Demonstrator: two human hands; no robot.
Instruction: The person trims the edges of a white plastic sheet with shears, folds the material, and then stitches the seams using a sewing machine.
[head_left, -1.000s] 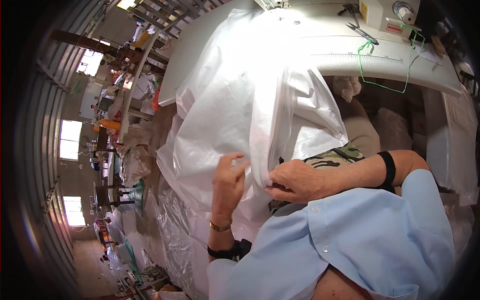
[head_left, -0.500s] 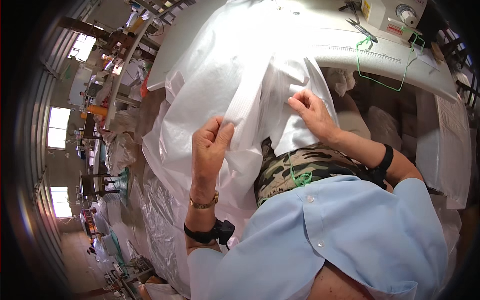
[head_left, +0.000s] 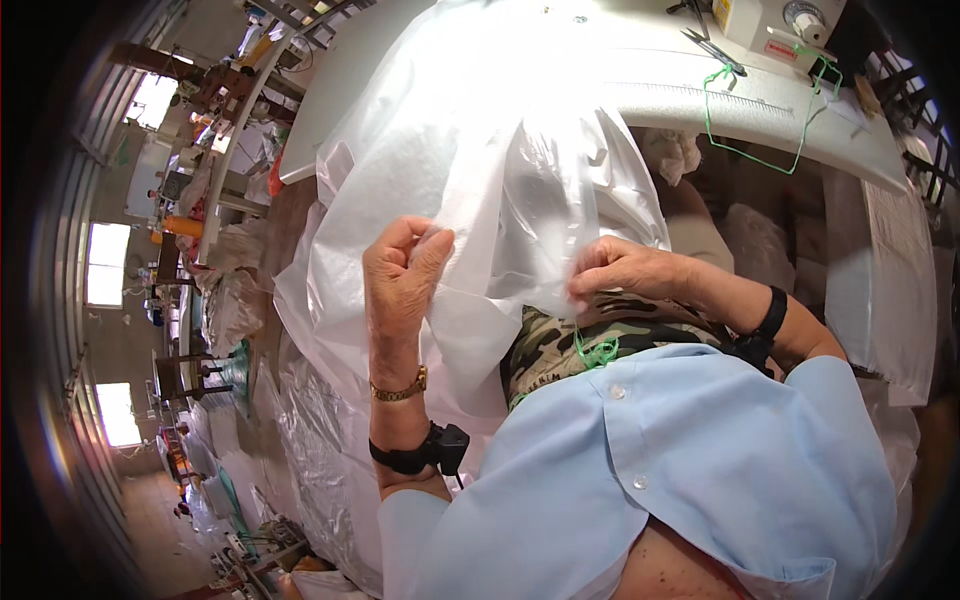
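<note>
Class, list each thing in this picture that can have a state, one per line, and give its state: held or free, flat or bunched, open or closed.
White fabric: bunched, draped off the table edge, held by both hands.
Left hand: closed, pinching a fabric fold.
Right hand: closed, gripping the fabric edge.
Green thread: loose, hanging off the table.
Blue shirt: partly unbuttoned.
Scissors: lying closed on the table.

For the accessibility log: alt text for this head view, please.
Both hands grip a white plastic bag hanging off a white table: left hand pinches a fold, right hand holds its lower edge. Green thread lies in the lap.
</note>
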